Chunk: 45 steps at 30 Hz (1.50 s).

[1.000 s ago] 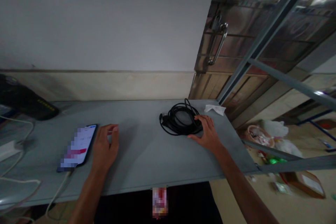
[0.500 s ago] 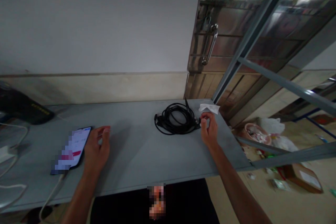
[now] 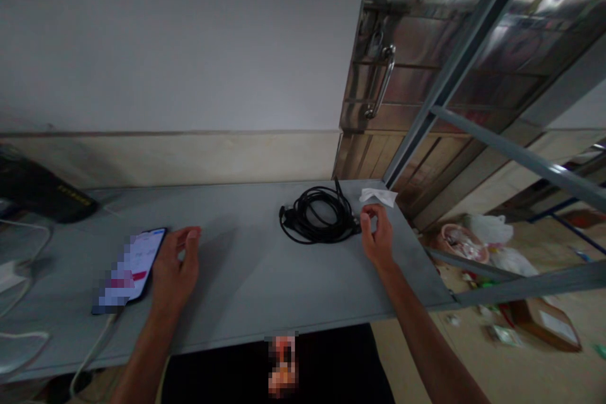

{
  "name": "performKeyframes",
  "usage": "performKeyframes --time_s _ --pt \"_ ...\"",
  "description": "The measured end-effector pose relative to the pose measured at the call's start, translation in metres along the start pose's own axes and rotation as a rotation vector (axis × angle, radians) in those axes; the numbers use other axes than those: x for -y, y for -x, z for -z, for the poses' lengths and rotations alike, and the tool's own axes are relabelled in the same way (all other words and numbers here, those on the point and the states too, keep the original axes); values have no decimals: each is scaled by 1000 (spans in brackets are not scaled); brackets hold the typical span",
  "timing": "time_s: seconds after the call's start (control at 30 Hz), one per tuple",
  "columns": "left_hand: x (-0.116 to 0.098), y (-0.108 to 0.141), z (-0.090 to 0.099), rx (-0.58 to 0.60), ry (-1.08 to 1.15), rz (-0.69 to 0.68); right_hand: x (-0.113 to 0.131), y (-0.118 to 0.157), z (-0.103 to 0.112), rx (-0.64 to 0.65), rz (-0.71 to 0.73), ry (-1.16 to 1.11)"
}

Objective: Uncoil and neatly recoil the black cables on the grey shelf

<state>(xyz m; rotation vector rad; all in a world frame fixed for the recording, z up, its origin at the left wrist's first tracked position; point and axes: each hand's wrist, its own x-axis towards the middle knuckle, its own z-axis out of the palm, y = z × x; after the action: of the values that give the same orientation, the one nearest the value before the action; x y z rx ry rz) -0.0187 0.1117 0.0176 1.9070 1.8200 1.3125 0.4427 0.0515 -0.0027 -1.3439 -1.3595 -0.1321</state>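
My left hand [image 3: 176, 265] rests on the grey tabletop [image 3: 265, 284] just right of a lit phone [image 3: 135, 268], its fingers loosely curved and the thumb apart, with nothing in it. A white cable is plugged into the phone's near end. Over on the right, my right hand [image 3: 377, 237] is held with bent fingers and a gap to the thumb, also holding nothing visible. Close to its left lies a coiled black cable [image 3: 322, 238] with connectors at its ends. Just beyond the fingertips is a crumpled white tissue [image 3: 379, 196]. Whether the fingers touch the cable end, I cannot tell.
A black object with yellow lettering [image 3: 45, 189] lies at the far left, near a white charger [image 3: 12, 276] and its cord. A grey metal frame [image 3: 426, 113] rises at the table's right end. On the floor stand a pink basket [image 3: 447, 245], white bags and a cardboard box [image 3: 544, 322].
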Motion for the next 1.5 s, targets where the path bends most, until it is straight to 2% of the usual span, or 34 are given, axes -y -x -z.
performKeyframes --time_s 0.73,1.5 --pt "-4 1 2 25 9 14 0 1 0 4 -48 9" --pt "-6 1 3 40 19 35 -4 2 0 67 -3 -7"
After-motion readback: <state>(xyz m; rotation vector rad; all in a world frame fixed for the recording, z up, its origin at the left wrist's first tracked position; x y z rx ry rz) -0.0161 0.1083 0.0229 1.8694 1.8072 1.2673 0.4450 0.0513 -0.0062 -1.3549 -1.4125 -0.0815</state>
